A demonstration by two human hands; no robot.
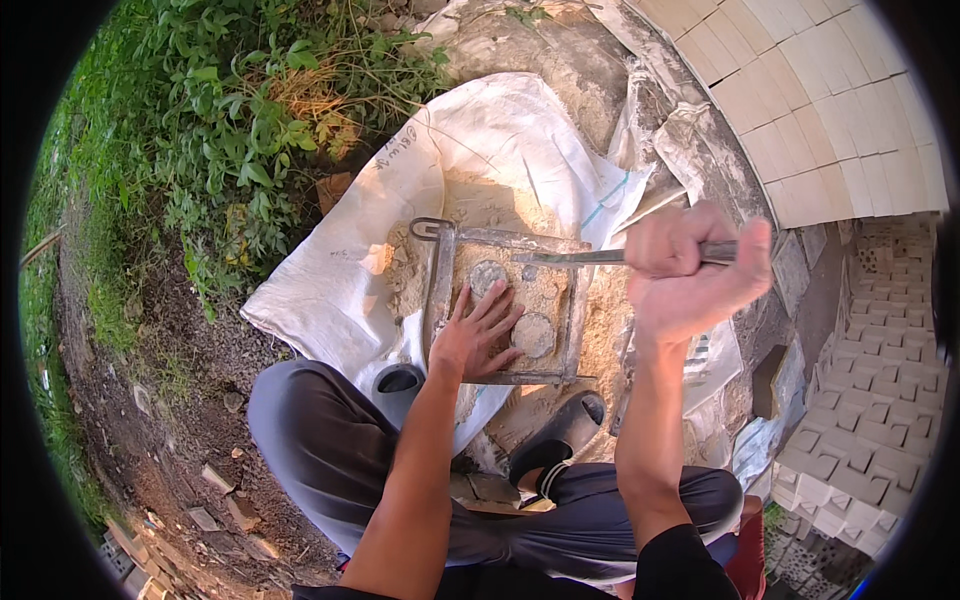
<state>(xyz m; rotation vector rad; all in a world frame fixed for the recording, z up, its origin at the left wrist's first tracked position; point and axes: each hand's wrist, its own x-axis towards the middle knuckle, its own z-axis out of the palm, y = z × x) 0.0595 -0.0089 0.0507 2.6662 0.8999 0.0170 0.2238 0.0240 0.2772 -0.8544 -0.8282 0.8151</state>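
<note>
Left hand (pixel 482 332): fingers spread, laid palm-down on the sandy fill (pixel 553 291) inside the metal frame (pixel 440 285), fingertips at the lower edge of one round grey disc (pixel 487 275); grips nothing. Right hand (pixel 690 265): fingers curled closed around the handle of a long flat metal tool (pixel 585 258), thumb stretched out to the right, hand slightly blurred. Tool lies across the picture above the frame's upper part; contact of its tip with the fill cannot be told. Frame sits flat between the feet, a bent loop (pixel 430 229) at its upper left corner. Progress, judged: partway. Done: frame largely filled, two large discs in the fill, the second (pixel 533 335) just right of the left hand. Left, apparently: surface remains uneven, with loose material lying against the outside of the frame. Frame and spill rest on a white woven sack (pixel 520 125). Near edge: two dark sandals (pixel 398 384) (pixel 572 424), worn. Farther out: leafy plants (pixel 235 140) upper left, pale stacked blocks (pixel 860 390) at right.
</note>
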